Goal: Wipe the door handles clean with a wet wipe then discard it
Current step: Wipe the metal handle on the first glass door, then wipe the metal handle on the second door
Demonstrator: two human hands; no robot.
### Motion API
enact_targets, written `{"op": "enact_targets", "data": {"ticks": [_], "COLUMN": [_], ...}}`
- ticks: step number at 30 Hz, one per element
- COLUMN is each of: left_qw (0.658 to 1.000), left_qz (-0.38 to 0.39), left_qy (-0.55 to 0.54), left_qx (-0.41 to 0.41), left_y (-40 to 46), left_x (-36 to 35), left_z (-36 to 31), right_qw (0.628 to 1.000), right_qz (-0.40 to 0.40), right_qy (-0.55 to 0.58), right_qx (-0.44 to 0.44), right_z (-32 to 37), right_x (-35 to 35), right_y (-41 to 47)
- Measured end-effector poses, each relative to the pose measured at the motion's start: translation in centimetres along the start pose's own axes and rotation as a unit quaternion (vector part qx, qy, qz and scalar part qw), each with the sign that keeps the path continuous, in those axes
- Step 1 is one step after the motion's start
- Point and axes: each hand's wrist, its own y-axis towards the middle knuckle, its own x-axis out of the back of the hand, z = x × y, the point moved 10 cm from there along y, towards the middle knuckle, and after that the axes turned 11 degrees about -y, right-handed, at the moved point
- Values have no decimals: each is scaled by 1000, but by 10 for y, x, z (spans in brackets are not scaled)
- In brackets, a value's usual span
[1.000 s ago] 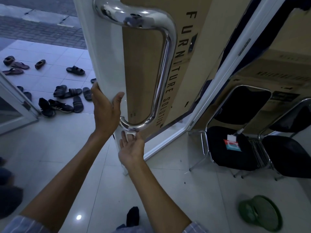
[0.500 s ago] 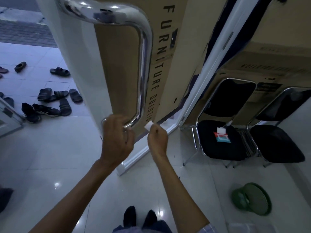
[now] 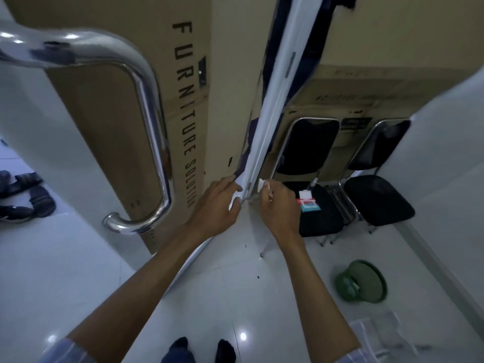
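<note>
Wet wipe (image 3: 262, 185) shows as a small white piece pinched in the right hand (image 3: 277, 205), with another white bit at the fingers of the left hand (image 3: 217, 203); both grips are clenched on it, the hands close together in mid-air above the floor (image 3: 78, 271). Nearest, two dark feet stand at the bottom edge. To the near right, a green basket (image 3: 362, 281) lies on the floor. Left of the hands, the chrome door handle (image 3: 154, 121) curves down the door, untouched. Farther right, two black chairs (image 3: 377, 197) stand side by side; a small packet (image 3: 306, 203) lies on the left one. Sandals (image 3: 23, 197) lie at far left.
</note>
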Motion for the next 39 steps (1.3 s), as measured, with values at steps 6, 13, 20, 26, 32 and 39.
{"op": "enact_targets", "data": {"ticks": [6, 13, 20, 26, 32, 39], "left_qw": [999, 990, 981, 970, 955, 934], "left_qz": [23, 51, 110, 137, 165, 194], "left_qy": [-11, -76, -99, -120, -139, -157], "left_qx": [-42, -104, -125, -159, -203, -257], "left_y": [38, 37, 9, -18, -48, -87], "left_x": [10, 47, 60, 78, 95, 121], "left_z": [-29, -58, -56, -75, -90, -93], "right_qw": [997, 986, 974, 960, 944, 923], "right_qz": [-62, -140, -181, -204, -237, -268], "right_qy": [-44, -49, -63, -102, -122, -145], "right_qx": [-33, -82, -120, -165, -194, -233], "right_z": [6, 42, 76, 98, 123, 184], "right_x": [48, 72, 71, 88, 109, 129], "right_y": [13, -6, -56, -101, -143, -201]}}
